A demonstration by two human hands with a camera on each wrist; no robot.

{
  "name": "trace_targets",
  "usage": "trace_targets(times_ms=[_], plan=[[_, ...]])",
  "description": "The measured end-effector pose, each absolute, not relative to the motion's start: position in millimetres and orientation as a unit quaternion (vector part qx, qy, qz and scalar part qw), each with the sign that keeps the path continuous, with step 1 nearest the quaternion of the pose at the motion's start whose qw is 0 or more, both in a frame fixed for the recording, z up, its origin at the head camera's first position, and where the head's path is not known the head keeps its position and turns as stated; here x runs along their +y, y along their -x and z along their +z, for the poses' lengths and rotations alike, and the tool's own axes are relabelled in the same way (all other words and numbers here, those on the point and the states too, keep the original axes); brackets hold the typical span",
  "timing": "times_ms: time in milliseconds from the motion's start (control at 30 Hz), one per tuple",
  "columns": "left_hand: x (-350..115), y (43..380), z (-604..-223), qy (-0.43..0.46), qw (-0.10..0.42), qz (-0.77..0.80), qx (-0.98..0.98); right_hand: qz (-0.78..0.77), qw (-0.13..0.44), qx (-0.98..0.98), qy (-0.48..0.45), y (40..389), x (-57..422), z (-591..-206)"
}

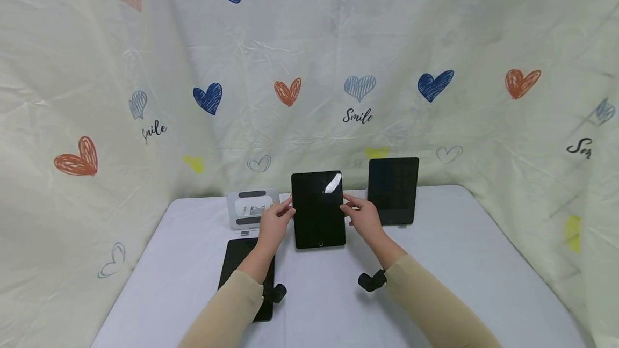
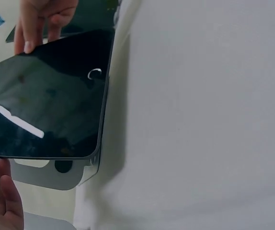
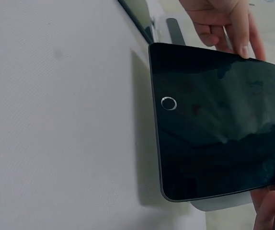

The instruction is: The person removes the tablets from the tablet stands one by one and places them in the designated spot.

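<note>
A black tablet [image 1: 318,211] with a round home button is held upright between both hands. My left hand [image 1: 274,224] pinches its left edge, thumb on the front. On the opposite edge, my right hand [image 1: 361,218] pinches it the same way; this hand [image 2: 44,21] is at the top of the left wrist view. Behind the tablet, part of a pale grey stand [image 2: 56,179] shows in the left wrist view; the tablet hides most of it. The screen [image 3: 214,129] faces me.
Back left stands a grey tablet stand [image 1: 232,211] with dark pads. Another black tablet [image 1: 393,192] leans on a stand at back right. A third tablet [image 1: 237,262] lies flat under the left forearm. A heart-printed cloth [image 1: 309,133] hangs behind the white table [image 1: 474,283].
</note>
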State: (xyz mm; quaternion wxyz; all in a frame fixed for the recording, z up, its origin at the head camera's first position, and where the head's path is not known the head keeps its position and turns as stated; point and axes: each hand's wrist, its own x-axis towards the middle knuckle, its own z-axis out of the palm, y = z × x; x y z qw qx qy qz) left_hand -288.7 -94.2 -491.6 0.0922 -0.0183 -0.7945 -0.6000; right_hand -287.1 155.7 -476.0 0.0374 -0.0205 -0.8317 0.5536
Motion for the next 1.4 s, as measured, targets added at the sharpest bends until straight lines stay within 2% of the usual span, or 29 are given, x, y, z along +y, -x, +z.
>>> trace_targets(times_ms=[633, 1133, 1400], plan=[[-100, 261, -500, 0.01, 0.007, -0.624, -0.781, 0.578, -0.046, -0.814, 0.014, 265, 169, -477], [-98, 235, -506, 0.0, -0.014, -0.608, -0.793, 0.586, -0.085, -0.806, 0.02, 246, 175, -485], [-96, 220, -514, 0.026, -0.04, -0.581, -0.812, 0.59, -0.101, -0.8, 0.047, 228, 180, -497]])
